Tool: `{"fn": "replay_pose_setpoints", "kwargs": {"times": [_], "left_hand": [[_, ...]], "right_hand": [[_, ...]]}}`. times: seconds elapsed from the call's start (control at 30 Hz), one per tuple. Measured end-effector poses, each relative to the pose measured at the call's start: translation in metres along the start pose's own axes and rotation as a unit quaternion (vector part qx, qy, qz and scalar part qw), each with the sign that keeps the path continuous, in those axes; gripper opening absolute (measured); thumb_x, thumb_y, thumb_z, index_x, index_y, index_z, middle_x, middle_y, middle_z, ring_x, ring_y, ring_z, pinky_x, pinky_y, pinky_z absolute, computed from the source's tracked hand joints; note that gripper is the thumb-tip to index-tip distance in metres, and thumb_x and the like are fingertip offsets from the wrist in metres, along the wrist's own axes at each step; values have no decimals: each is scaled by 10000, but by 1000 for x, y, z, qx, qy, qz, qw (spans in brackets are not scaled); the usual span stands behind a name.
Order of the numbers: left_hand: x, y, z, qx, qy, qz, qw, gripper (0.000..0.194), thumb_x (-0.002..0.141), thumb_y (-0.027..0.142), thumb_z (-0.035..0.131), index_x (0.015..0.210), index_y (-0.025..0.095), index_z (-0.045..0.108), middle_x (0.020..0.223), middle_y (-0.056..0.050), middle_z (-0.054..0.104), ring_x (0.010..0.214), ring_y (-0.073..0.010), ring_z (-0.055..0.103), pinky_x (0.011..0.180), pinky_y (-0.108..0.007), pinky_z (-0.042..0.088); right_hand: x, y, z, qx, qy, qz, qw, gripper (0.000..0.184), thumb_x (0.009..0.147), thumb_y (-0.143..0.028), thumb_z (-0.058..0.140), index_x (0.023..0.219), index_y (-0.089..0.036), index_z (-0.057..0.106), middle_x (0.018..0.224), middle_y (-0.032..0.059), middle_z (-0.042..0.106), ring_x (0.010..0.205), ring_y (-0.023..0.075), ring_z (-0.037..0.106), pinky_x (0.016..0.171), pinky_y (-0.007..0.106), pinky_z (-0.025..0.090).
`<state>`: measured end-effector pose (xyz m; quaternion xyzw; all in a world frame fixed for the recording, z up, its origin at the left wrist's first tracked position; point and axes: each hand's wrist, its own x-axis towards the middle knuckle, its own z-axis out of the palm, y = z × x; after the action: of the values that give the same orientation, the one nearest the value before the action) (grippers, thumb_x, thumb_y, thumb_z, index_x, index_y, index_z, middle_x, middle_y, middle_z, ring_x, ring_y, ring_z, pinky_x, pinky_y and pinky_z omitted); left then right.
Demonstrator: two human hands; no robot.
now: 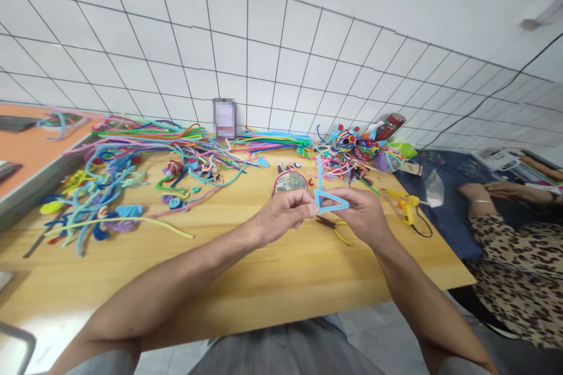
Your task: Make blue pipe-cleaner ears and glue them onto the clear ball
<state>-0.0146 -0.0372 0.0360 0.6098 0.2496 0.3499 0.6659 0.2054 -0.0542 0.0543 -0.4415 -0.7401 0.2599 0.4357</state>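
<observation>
Above the wooden table, a light blue pipe cleaner (333, 206) is bent into a triangle, with one straight end standing up from its left corner. My left hand (285, 214) pinches that left corner between thumb and fingers. On the other side, my right hand (363, 211) is closed on the triangle's right part; some of its fingers are hidden behind it. Below the hands lie pliers (338, 229) with yellow handles. Just beyond my left hand sits a round container (290, 180) with a pinkish-red rim, partly covered by the hand.
Loose pipe cleaners (272, 140) run along the tiled wall, near an upright phone (224, 119). Bent pipe-cleaner pieces (105, 187) crowd the table's left. A yellow glue gun (409, 209) with a cord lies at right. Another person's arm (479, 202) rests beyond the table's right edge.
</observation>
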Motion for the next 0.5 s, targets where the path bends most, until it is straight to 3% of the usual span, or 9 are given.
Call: {"fn": "replay_pose_setpoints", "kwargs": {"times": [0.1,0.2,0.37,0.5], "left_hand": [[1,-3,-2,3,-28,-29,999,422,849,585,720,824,189,576,609,57,516,559,-94,446,570,-253,334],[2,-6,-5,-16,-47,-52,997,405,850,572,719,856,191,584,616,41,565,560,-107,494,573,-257,370],[6,-10,-15,-12,-45,-57,997,373,858,536,711,821,186,585,603,46,548,545,-93,464,568,-247,342],[8,-15,-21,28,-52,-57,997,364,873,507,702,776,190,551,597,55,531,547,-86,437,573,-240,343]], "right_hand": [[6,0,7,147,-3,94,985,299,742,-494,941,780,-240,787,701,16,779,608,179,716,597,297,591],[12,2,15,245,3,154,957,401,665,-509,993,777,-235,724,653,-11,739,537,151,681,533,270,569],[23,7,22,302,-9,206,931,516,604,-504,1025,892,-232,693,647,-36,738,513,138,668,514,250,561],[28,11,20,292,-42,238,925,469,615,-444,1021,871,-208,707,623,-35,732,506,124,653,521,230,543]]}}
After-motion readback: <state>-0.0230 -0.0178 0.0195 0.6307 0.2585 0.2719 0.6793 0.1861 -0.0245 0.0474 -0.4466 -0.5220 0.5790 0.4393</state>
